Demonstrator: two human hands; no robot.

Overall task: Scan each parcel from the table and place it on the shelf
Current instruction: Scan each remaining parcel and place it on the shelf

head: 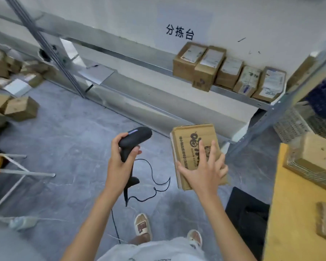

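L hand [120,162] grips scanner [134,140]; R hand [205,172] holds parcel [196,153], fingers spread, near shelf [233,95].

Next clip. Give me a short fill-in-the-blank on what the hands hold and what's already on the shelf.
1. The left hand grips a black ____.
2. The right hand holds a cardboard ____ with its fingers spread across the printed face.
3. The row on the shelf counts ____ parcels.
4. The scanner's cable hangs down toward the ____.

Missing words: scanner; parcel; five; floor
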